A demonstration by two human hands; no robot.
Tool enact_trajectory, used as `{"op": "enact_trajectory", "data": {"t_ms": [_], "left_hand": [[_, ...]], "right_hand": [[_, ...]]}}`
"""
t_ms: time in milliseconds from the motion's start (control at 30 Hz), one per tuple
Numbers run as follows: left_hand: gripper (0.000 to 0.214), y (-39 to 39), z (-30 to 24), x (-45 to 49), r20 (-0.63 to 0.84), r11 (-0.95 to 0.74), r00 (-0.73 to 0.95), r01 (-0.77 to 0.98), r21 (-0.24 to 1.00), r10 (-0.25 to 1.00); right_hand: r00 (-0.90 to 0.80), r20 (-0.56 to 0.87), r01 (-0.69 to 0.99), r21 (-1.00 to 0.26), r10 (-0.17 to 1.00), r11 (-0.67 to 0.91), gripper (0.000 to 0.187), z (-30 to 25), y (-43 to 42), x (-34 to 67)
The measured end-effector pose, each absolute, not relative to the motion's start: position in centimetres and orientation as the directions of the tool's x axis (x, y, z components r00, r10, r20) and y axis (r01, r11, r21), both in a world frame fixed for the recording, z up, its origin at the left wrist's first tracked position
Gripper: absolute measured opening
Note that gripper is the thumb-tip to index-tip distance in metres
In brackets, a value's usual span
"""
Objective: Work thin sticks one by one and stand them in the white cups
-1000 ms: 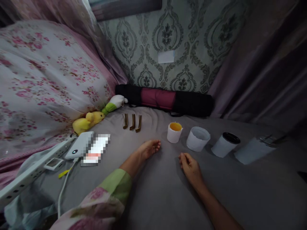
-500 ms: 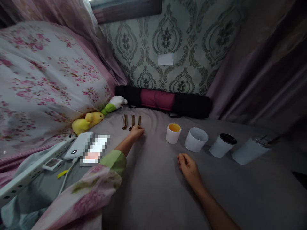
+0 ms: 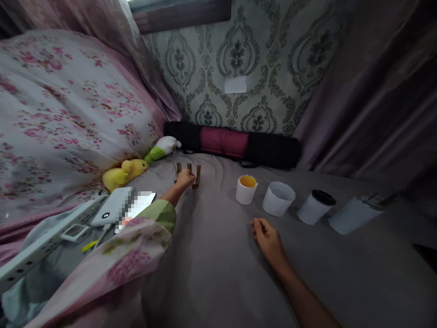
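Observation:
My left hand (image 3: pixel 184 179), in a floral sleeve, reaches far forward over the grey sheet (image 3: pixel 221 264) to three brass-coloured bent pieces (image 3: pixel 196 176) lying in a row. Its fingers curl over the middle piece, and I cannot see whether they grip it. My right hand (image 3: pixel 268 239) rests on the sheet with fingers loosely curled and nothing visible in it. Just beyond my right hand stand a small white cup with orange inside (image 3: pixel 246 188) and a wider white cup (image 3: pixel 278 198).
Further right lie a white cup with a black lid (image 3: pixel 314 206) and a white container (image 3: pixel 353 214). A yellow plush duck (image 3: pixel 123 173), a power bank (image 3: pixel 112 206), a phone and a power strip (image 3: pixel 41 248) lie left. A black-and-maroon bag (image 3: pixel 235 143) lines the wall.
My left hand has moved from the middle of the sheet forward and left onto the brass pieces. My right hand has stayed still.

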State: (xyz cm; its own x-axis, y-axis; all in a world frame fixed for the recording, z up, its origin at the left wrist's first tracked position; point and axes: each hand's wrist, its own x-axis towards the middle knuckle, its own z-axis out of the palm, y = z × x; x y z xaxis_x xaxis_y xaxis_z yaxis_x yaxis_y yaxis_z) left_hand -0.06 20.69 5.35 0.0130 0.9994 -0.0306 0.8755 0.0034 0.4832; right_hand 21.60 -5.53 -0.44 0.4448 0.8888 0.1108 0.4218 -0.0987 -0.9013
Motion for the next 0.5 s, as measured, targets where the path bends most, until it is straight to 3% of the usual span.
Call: {"op": "enact_trajectory", "data": {"t_ms": [500], "left_hand": [[0.027,20.62,5.7,0.43,-0.015,-0.102,0.115,0.934,0.342,0.993]], "right_hand": [[0.439,0.102,0.41,-0.907,0.893,-0.098,0.04,-0.6,-5.51,21.64]]}}
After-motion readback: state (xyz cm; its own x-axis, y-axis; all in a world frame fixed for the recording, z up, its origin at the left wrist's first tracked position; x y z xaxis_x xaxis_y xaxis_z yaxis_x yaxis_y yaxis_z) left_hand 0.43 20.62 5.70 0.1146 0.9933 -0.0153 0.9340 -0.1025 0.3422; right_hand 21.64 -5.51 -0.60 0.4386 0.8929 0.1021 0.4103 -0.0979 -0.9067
